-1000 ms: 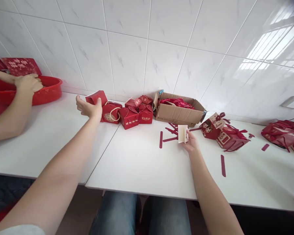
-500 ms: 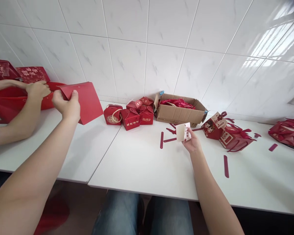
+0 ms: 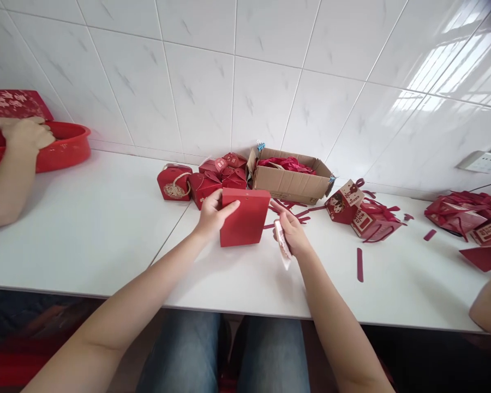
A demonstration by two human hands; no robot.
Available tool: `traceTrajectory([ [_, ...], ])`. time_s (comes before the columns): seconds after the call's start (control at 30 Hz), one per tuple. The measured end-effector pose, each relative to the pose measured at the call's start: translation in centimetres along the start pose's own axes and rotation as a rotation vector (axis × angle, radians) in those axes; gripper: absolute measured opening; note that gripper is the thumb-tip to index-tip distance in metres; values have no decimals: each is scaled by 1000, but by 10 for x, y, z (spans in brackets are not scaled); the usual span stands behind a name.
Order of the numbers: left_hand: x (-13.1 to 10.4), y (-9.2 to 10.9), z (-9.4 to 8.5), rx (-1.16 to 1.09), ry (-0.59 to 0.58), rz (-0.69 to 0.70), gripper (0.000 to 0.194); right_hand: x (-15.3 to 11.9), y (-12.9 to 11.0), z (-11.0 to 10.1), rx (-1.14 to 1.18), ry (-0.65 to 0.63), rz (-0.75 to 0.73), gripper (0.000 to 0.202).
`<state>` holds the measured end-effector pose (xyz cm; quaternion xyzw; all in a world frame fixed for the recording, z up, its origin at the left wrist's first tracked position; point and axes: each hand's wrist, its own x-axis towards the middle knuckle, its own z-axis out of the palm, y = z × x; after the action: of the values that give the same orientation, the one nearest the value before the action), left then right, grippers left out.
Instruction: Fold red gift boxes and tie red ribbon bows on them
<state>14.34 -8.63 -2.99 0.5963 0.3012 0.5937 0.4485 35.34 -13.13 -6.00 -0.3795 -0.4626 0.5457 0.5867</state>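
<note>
Gold characters fill a round emblem on the red box with the rope handle (image 3: 174, 183), too small to read with certainty. Pale writing runs across a red printed panel (image 3: 18, 103) at far left, and more red characters sit on the light patch of a ribboned box (image 3: 376, 221) at right; neither can be made out. Small dark print marks the front of the cardboard box (image 3: 292, 185), which holds a heap of red ribbon (image 3: 288, 165).

The white table (image 3: 106, 229) has a seam across it and stands against a wall of grey-veined white tiles (image 3: 196, 82), where a striped, bright reflection shows at upper right. A white power socket (image 3: 483, 162) is fixed low on that wall. Dark red strips (image 3: 360, 265) lie on the tabletop. At left, a co-worker's hand (image 3: 28, 134) is at a red basin (image 3: 71, 144).

The red carton (image 3: 244, 224) is in front of the person, above the middle of the table — plain-faced, with a narrow band along its top. The left hand (image 3: 213, 215) grips its left side, thumb in front. The right hand (image 3: 292, 232), just beside it, is closed on a white printed card (image 3: 283, 248); its lettering is illegible.
</note>
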Motion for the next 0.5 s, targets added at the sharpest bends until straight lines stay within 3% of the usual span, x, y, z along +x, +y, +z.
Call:
traceTrajectory([
  [0.1,-5,-13,9,42,-77,-8,30,2,3,6,-7,1,-23,42],
  [0.3,-16,-12,8,11,-58,7,47,2,5,9,-34,42,-58,30],
  [0.5,-17,-6,4,215,-42,87,25,0,5,8,-126,44,-92,29],
])
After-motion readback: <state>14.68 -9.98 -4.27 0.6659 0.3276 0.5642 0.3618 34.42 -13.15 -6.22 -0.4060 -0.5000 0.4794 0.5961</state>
